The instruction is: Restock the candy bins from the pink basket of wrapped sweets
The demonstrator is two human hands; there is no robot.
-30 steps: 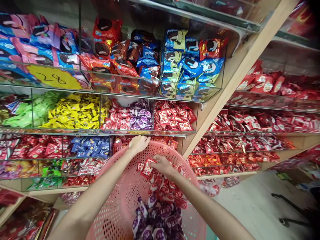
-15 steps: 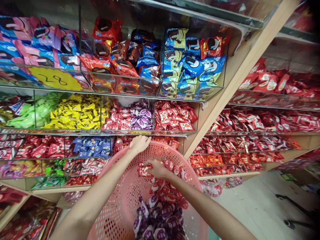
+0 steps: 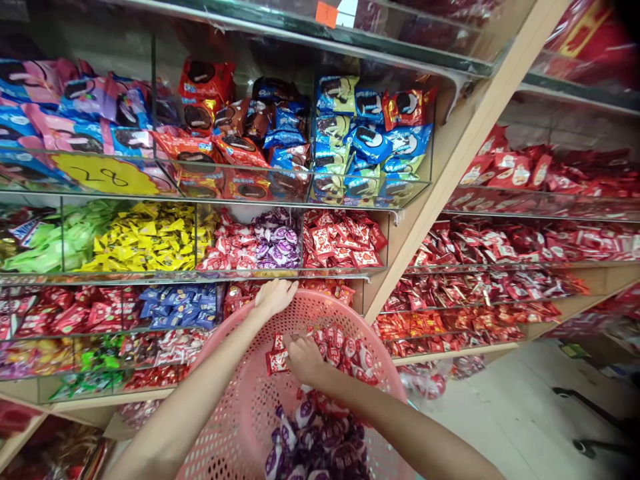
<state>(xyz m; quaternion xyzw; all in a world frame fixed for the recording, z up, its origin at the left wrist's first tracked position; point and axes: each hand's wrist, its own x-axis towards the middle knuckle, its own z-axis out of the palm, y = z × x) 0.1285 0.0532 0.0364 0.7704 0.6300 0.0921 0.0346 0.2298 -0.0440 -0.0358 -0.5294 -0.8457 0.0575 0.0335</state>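
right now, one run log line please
left hand: on rim, pink perforated basket | right hand: inside, at red-and-white candy packets | basket: also purple-wrapped candies

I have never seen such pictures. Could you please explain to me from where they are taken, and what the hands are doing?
There is no machine: these are one person's bare hands. All pictures come from a camera worn on the head, looking forward and down. The left hand lies on the rim of a pink basket. The right hand is inside it, touching small red packets; its grip is partly hidden. Purple wrapped sweets and red wrapped sweets also lie there. Behind are shelves of wrapped goods.
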